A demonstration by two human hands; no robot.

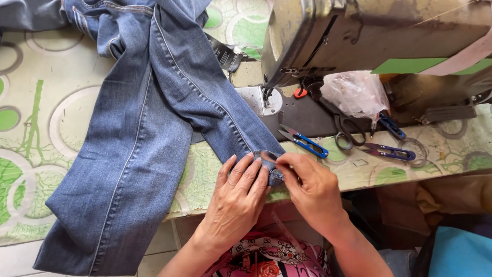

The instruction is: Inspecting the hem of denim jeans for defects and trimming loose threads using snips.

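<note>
Blue jeans (154, 128) sprawl over the patterned table (31, 128), 1 leg's hem at the near edge: left hand (237, 197) flat pinning it, right hand (307, 187) pinching the fold; denim looks heavy, limp, non-slip, best gripped at the thick hem.

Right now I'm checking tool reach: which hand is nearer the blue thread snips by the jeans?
Right. The right hand sits just below the snips, pinching the jeans hem. The left hand lies flat on the hem, farther left.
</note>
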